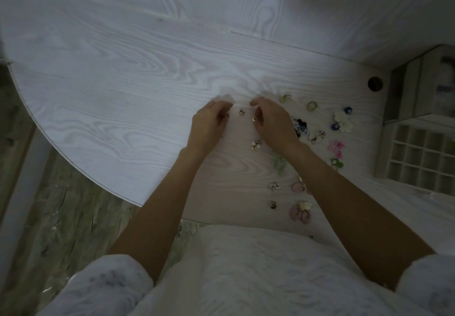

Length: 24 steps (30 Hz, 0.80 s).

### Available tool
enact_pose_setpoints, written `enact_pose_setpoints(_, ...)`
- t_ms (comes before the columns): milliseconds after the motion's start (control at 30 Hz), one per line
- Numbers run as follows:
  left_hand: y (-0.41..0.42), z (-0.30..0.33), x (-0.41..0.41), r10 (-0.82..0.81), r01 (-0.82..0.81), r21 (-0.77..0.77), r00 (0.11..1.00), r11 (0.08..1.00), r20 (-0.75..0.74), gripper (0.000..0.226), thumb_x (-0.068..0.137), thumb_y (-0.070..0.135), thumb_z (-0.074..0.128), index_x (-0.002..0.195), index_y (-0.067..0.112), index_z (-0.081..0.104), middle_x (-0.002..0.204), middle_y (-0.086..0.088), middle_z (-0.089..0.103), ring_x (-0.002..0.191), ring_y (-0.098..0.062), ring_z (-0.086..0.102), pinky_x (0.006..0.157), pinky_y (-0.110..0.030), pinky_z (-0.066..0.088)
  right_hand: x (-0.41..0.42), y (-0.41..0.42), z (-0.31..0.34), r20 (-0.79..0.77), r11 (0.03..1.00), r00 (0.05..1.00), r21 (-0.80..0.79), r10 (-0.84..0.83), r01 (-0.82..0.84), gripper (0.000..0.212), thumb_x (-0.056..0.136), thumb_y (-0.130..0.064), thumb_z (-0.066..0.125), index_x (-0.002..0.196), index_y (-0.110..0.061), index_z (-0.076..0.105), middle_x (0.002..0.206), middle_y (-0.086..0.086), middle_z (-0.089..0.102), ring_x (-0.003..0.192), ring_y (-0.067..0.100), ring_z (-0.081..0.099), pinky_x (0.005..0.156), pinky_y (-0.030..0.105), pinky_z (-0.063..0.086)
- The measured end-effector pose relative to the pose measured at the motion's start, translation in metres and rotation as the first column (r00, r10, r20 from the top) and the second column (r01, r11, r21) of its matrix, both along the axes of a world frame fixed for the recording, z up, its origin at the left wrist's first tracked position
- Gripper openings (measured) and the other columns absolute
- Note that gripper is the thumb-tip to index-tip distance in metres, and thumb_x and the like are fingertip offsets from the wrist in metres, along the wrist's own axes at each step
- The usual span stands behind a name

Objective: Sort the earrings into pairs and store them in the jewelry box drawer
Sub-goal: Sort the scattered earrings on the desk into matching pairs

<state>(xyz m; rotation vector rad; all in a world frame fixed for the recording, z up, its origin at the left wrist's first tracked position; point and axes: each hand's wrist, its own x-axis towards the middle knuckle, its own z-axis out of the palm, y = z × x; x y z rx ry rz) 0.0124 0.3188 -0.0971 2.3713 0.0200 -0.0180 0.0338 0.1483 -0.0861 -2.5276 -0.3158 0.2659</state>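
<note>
Left hand (209,123): I am curling my fingers and pinching a small metallic earring (228,114) at their tips, just above the white wood-grain table (110,89).

Loose stud (241,111): it is lying on the table between my two hands, touching neither.

Right hand (273,124): I am curling these fingers too and gripping a second small gold-toned piece (255,118); the light is dim, so I am only guessing that it matches the one on the left.

Unsorted spread: the rest are lying scattered to the right of my hands, among them a gold flower earring (256,144) by my right wrist, a dark blue-and-white one (300,125), a pale green ring-shaped one (311,106), white flower pieces with blue beads (342,118), a pink bow-like pair (336,146) and pink teardrop earrings (300,213) near my lap.

Jewelry box drawer (418,153): it is standing pulled open at the far right, well apart from my hands, and its grid compartments are looking empty as far as I can make out.

Progress: I am judging that I am at the very start, matching up a first pair; nothing appears stored, so nearly all pairing and all the storing are remaining.
</note>
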Motion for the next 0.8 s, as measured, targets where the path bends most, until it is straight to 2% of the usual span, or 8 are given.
enact_pose_setpoints(67, 0.0, 0.0, 0.0, 0.003, -0.003, 0.003, 1.0, 1.0, -0.001, 0.027, 0.077, 0.007, 0.06, 0.102, 0.011, 0.067, 0.095, -0.007, 0.067, 0.085, -0.022, 0.063, 0.075, -0.03, 0.05, -0.001, -0.001, 0.001, 0.004, 1.0, 1.0, 0.002, -0.007, 0.007, 0.031, 0.08, 0.002, 0.053, 0.11, -0.006, 0.057, 0.095, 0.013, 0.06, 0.085, 0.025, 0.055, 0.074, 0.036, 0.045)
enact_pose_setpoints(100, 0.001, 0.001, 0.001, 0.006, -0.006, -0.001, 1.0, 1.0, -0.002, 0.025, 0.077, 0.005, 0.062, 0.101, 0.011, 0.068, 0.095, -0.007, 0.067, 0.083, -0.02, 0.063, 0.075, -0.025, 0.048, -0.001, -0.002, 0.001, 0.011, 1.0, 1.0, 0.0, -0.006, 0.006, 0.029, 0.08, 0.002, 0.054, 0.108, -0.005, 0.058, 0.095, 0.013, 0.059, 0.085, 0.025, 0.055, 0.074, 0.036, 0.045)
enact_pose_setpoints(167, 0.003, 0.002, 0.001, 0.024, -0.024, -0.012, 1.0, 1.0, -0.013, 0.021, 0.077, 0.005, 0.065, 0.097, 0.011, 0.07, 0.095, -0.006, 0.067, 0.078, -0.012, 0.06, 0.071, -0.007, 0.04, -0.002, -0.002, 0.001, 0.02, 1.0, 1.0, -0.009, 0.003, -0.003, 0.022, 0.081, -0.001, 0.056, 0.102, -0.005, 0.06, 0.095, 0.013, 0.06, 0.084, 0.025, 0.056, 0.073, 0.034, 0.044)
enact_pose_setpoints(267, 0.006, 0.002, 0.002, 0.054, -0.056, -0.024, 0.998, 0.998, -0.042, 0.013, 0.078, 0.008, 0.068, 0.09, 0.012, 0.072, 0.096, -0.004, 0.067, 0.074, -0.004, 0.055, 0.067, 0.003, 0.035, -0.001, -0.004, 0.001, 0.013, 0.999, 1.0, -0.03, 0.013, -0.012, 0.012, 0.082, -0.005, 0.059, 0.093, -0.006, 0.064, 0.09, 0.012, 0.061, 0.082, 0.025, 0.056, 0.07, 0.032, 0.044)
enact_pose_setpoints(367, 0.01, 0.003, 0.002, 0.042, -0.043, -0.018, 0.999, 0.999, -0.024, 0.015, 0.079, 0.008, 0.068, 0.092, 0.013, 0.072, 0.093, -0.004, 0.07, 0.074, -0.008, 0.06, 0.069, -0.001, 0.039, -0.001, -0.003, 0.003, 0.014, 1.0, 1.0, -0.026, -0.001, 0.001, 0.01, 0.083, -0.008, 0.06, 0.09, -0.006, 0.066, 0.085, 0.012, 0.064, 0.078, 0.025, 0.057, 0.067, 0.029, 0.043)
enact_pose_setpoints(500, 0.013, 0.007, 0.002, 0.013, -0.013, -0.039, 1.0, 0.999, -0.019, 0.023, 0.081, 0.007, 0.065, 0.102, 0.014, 0.069, 0.092, -0.002, 0.071, 0.083, -0.014, 0.065, 0.078, -0.018, 0.047, 0.001, -0.001, 0.005, 0.039, 1.0, 0.999, 0.0, -0.027, 0.027, 0.012, 0.085, -0.01, 0.057, 0.092, -0.006, 0.066, 0.082, 0.009, 0.069, 0.075, 0.023, 0.061, 0.07, 0.032, 0.049)
enact_pose_setpoints(600, 0.014, 0.005, 0.0, -0.014, 0.014, -0.017, 1.0, 1.0, -0.002, 0.02, 0.082, 0.008, 0.064, 0.101, 0.014, 0.069, 0.094, -0.003, 0.071, 0.084, -0.017, 0.064, 0.079, -0.029, 0.051, 0.004, -0.001, 0.004, 0.028, 0.999, 0.999, -0.022, -0.032, 0.033, 0.014, 0.087, -0.012, 0.054, 0.091, -0.006, 0.066, 0.084, 0.008, 0.069, 0.076, 0.022, 0.06, 0.07, 0.03, 0.047)
enact_pose_setpoints(800, 0.015, 0.002, -0.001, -0.025, 0.02, 0.079, 0.998, 0.997, 0.066, 0.016, 0.084, 0.013, 0.062, 0.098, 0.011, 0.07, 0.091, -0.005, 0.071, 0.089, -0.023, 0.058, 0.079, -0.022, 0.038, 0.005, -0.003, 0.004, 0.005, 0.999, 1.0, -0.033, -0.025, 0.025, 0.015, 0.088, -0.017, 0.058, 0.091, -0.005, 0.066, 0.085, 0.009, 0.064, 0.077, 0.02, 0.056, 0.068, 0.025, 0.037)
